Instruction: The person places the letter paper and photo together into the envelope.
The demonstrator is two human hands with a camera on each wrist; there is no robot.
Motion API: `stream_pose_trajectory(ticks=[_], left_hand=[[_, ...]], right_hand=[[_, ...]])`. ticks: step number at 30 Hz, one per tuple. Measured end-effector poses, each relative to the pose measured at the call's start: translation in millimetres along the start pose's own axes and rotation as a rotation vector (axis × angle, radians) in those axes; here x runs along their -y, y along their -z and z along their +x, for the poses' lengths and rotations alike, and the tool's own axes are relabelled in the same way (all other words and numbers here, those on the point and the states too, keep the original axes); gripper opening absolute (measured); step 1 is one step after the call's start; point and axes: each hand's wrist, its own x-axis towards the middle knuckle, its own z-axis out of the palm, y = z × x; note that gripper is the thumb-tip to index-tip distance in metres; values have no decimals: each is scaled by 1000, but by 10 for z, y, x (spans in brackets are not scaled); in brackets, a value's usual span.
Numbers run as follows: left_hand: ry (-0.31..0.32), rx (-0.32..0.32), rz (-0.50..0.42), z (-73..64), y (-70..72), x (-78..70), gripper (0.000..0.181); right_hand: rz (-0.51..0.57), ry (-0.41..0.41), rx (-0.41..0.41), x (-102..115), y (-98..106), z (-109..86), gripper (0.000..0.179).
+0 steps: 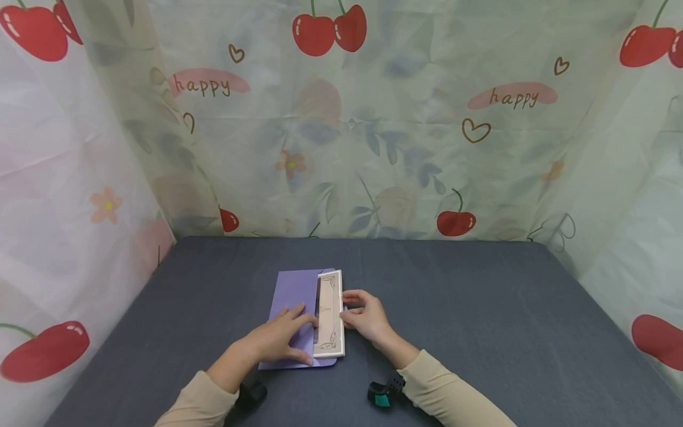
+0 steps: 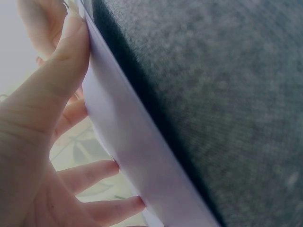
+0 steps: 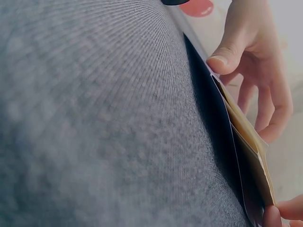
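Observation:
A purple envelope (image 1: 296, 287) lies flat on the table, with a cream card (image 1: 329, 314) sticking out of its right side. Dark scrollwork decorates the card's corners, and the rest of it is hidden inside the envelope. My left hand (image 1: 285, 335) rests on the envelope with fingers spread, its thumb near the lower edge and a fingertip at the opening. At the card's right edge, my right hand (image 1: 368, 317) pinches it between thumb and fingers. The right wrist view shows the card (image 3: 246, 130) as folded layers standing a little apart, with the right fingertips (image 3: 272, 216) at its near end.
The dark grey cloth-covered table (image 1: 453, 308) extends around the envelope on all sides. Behind it hangs a curtain (image 1: 347, 148) printed with cherries and leaves, and similar cloth closes both sides. Each wrist wears a black strap device (image 1: 386, 391).

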Motion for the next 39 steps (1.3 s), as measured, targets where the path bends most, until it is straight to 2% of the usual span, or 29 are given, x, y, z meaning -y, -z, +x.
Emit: stream_pose_trajectory(ticks=[12, 25, 39], left_hand=[[6, 8, 5, -3, 12, -14, 60], [-11, 2, 3, -11, 15, -9, 60], [-20, 0, 0, -2, 3, 13, 60]], right_hand=[[15, 7, 6, 66, -42, -34, 42], [-18, 2, 29, 55, -62, -30, 43], [-2, 14, 30, 65, -95, -28, 43]])
